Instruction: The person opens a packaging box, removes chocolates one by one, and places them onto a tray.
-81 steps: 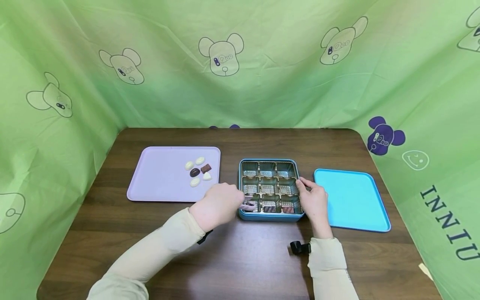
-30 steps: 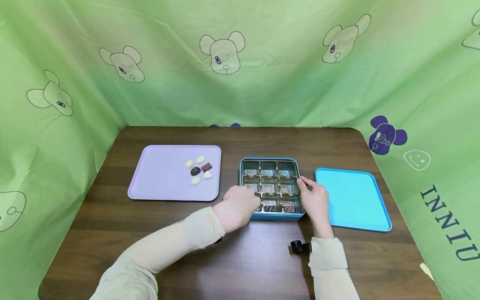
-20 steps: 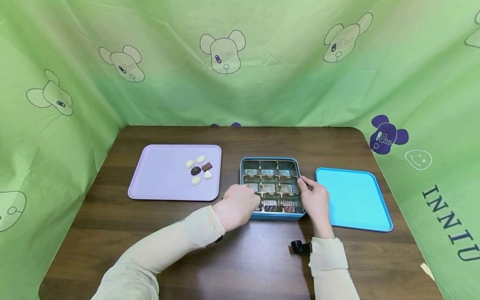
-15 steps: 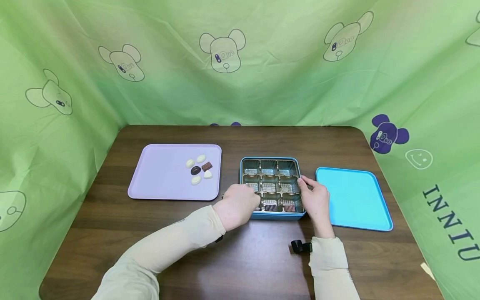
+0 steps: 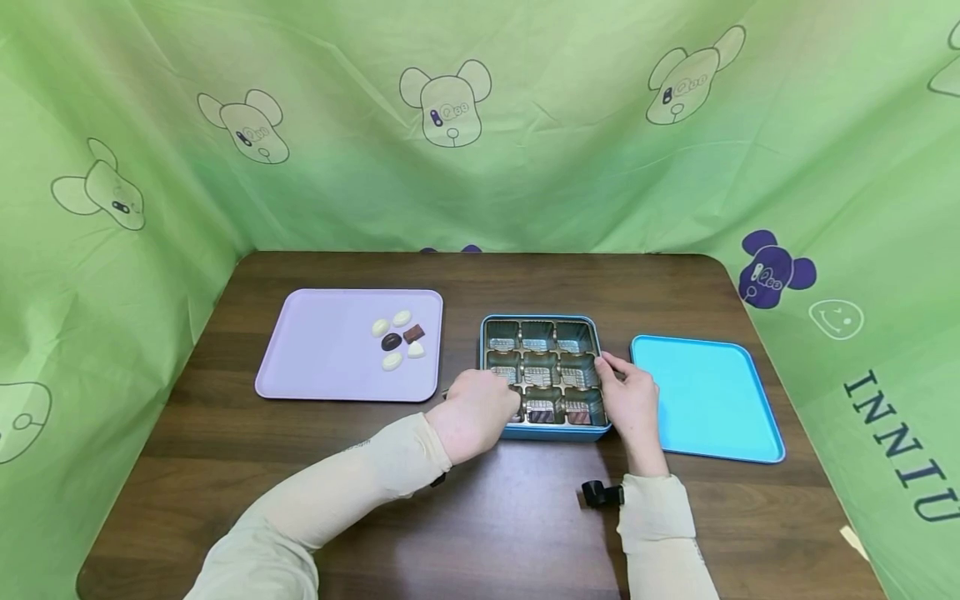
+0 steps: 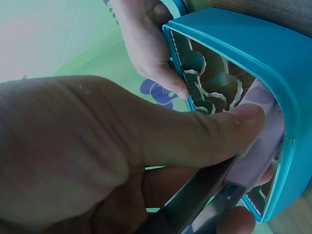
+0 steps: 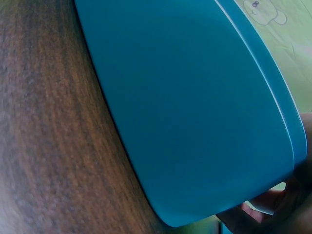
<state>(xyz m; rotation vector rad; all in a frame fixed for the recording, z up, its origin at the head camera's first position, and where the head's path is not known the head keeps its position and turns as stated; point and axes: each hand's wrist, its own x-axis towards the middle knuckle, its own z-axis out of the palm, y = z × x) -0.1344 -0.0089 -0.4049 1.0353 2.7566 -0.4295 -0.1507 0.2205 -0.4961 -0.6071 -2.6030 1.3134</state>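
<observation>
My left hand grips tongs with lilac tips and dark metal arms, the thumb pressed on a lilac tip. The tips reach into the front-left compartment of the blue box. What lies between them is hidden in the head view and unclear in the left wrist view. A gold-edged divided insert fills the box. In its front row, a dark striped chocolate sits in the middle compartment and a reddish-brown chocolate in the right one. My right hand holds the box's right wall, thumb at the rim.
On the left lies a lilac tray carrying several white chocolates, a dark oval chocolate and a brown square chocolate. A flat blue lid lies right of the box. Green curtains surround the wooden table.
Since the oldest frame, my left hand has moved right with the tongs and now covers the box's front-left corner. Over the last second both hands stay in place.
</observation>
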